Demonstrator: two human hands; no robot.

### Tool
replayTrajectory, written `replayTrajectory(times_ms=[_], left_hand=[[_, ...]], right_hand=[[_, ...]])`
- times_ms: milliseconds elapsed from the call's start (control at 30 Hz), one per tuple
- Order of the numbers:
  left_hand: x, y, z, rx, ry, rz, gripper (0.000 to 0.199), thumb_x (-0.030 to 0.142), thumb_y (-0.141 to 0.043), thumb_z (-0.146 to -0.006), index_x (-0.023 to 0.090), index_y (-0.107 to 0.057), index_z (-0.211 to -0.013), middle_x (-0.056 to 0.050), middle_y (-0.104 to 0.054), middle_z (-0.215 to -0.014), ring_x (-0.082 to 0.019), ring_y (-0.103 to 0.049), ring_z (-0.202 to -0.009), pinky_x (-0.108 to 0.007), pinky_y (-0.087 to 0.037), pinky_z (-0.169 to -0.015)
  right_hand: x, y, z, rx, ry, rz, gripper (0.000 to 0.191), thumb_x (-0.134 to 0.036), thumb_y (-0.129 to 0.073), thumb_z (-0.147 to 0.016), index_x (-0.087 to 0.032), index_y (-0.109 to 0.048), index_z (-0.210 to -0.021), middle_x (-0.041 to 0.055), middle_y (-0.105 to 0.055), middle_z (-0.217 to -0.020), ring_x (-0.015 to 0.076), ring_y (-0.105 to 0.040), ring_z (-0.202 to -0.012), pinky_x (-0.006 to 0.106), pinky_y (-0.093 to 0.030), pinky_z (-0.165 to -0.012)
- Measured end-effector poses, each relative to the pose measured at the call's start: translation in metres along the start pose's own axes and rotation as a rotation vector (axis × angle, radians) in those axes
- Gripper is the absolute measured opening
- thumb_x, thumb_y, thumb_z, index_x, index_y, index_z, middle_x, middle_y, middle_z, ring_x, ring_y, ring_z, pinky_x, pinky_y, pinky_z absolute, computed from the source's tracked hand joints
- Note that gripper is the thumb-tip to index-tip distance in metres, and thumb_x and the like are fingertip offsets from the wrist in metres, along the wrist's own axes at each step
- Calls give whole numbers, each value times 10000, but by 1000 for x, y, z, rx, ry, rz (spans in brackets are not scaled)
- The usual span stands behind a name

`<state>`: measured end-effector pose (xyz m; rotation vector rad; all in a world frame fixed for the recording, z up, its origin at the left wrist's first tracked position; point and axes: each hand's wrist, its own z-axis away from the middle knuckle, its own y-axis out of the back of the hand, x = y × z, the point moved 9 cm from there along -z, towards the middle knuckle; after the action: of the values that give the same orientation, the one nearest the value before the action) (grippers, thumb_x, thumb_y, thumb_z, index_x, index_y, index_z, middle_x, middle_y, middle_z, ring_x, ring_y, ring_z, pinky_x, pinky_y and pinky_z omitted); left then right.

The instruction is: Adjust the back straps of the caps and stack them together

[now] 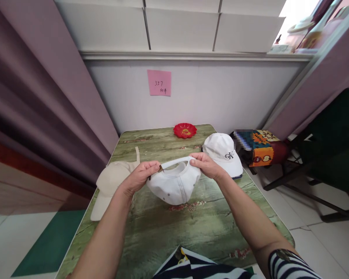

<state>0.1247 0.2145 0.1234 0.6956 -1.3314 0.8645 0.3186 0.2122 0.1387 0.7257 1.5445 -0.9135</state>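
A white baseball cap (174, 188) hangs between my two hands over the middle of the table, its back opening and strap facing up. My left hand (144, 174) pinches the strap at its metal buckle end. Fingers of my right hand (206, 164) grip the other side of the strap, where it joins the cap. To the left, a beige cap (113, 180) lies on the table with its strap sticking up behind, partly covered by my left forearm. Another white cap (221, 149) with black letters sits to the right, on top of something dark blue at its brim.
The green wood-patterned table (163, 236) stands against a white wall. A red scalloped dish (185, 131) is at its far edge. A pink note (159, 83) sticks to the wall. Right of the table are a colourful box (261, 149) and a dark chair (331, 143).
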Motion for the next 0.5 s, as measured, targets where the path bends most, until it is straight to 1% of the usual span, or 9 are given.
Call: replayTrajectory(times_ms=[100, 200, 300, 367, 433, 467, 500], left_hand=[[13, -3, 4, 32, -61, 65, 308, 441, -670, -823, 135, -638, -826, 13, -555, -646, -78, -430, -520, -180, -306, -496], [14, -4, 9, 55, -76, 77, 295, 429, -664, -836, 134, -658, -825, 7, -585, -654, -78, -459, -531, -179, -330, -506], [0, -2, 17, 41, -17, 111, 357, 467, -618, -863, 122, -704, -820, -23, -629, -664, -100, -521, -575, -196, -397, -553], [-16, -8, 23, -34, 80, 161, 378, 467, -625, -854, 104, -729, -827, -50, -654, -652, -120, -559, -576, -217, -434, -565], [-28, -17, 31, -105, 148, 252, 320, 407, -712, -787, 94, -736, -849, -74, -687, -684, -151, -613, -603, -244, -476, -590], [-30, -19, 34, -99, 136, 319, 296, 367, -759, -742, 100, -733, -867, -77, -701, -721, -169, -639, -634, -258, -498, -611], [-29, -19, 35, -58, 99, 392, 293, 336, -785, -715, 110, -725, -892, -74, -709, -769, -181, -658, -674, -271, -518, -635]], right_hand=[[0, 3, -5, 63, 14, -117, 366, -492, -750, -756, -153, -612, -781, -46, -521, -601, 61, -409, -482, 176, -304, -455], [5, -2, -6, 52, -13, -210, 351, -450, -790, -723, -147, -620, -769, -44, -552, -592, 56, -445, -467, 165, -340, -448], [0, -4, -1, 30, 2, -311, 335, -431, -807, -704, -145, -644, -768, -31, -584, -596, 69, -487, -472, 177, -390, -456], [-9, 1, 2, 66, 55, -398, 301, -411, -799, -712, -154, -652, -762, -19, -613, -617, 90, -541, -510, 195, -448, -498], [-14, 7, 3, 130, 86, -489, 238, -368, -773, -734, -165, -663, -790, -2, -658, -665, 127, -616, -600, 227, -510, -580], [-13, 9, 2, 167, 82, -534, 205, -343, -754, -747, -169, -670, -816, 6, -680, -693, 149, -647, -653, 249, -534, -625], [-10, 10, 1, 200, 66, -575, 179, -319, -732, -760, -172, -675, -843, 14, -699, -718, 169, -669, -701, 272, -551, -664]])
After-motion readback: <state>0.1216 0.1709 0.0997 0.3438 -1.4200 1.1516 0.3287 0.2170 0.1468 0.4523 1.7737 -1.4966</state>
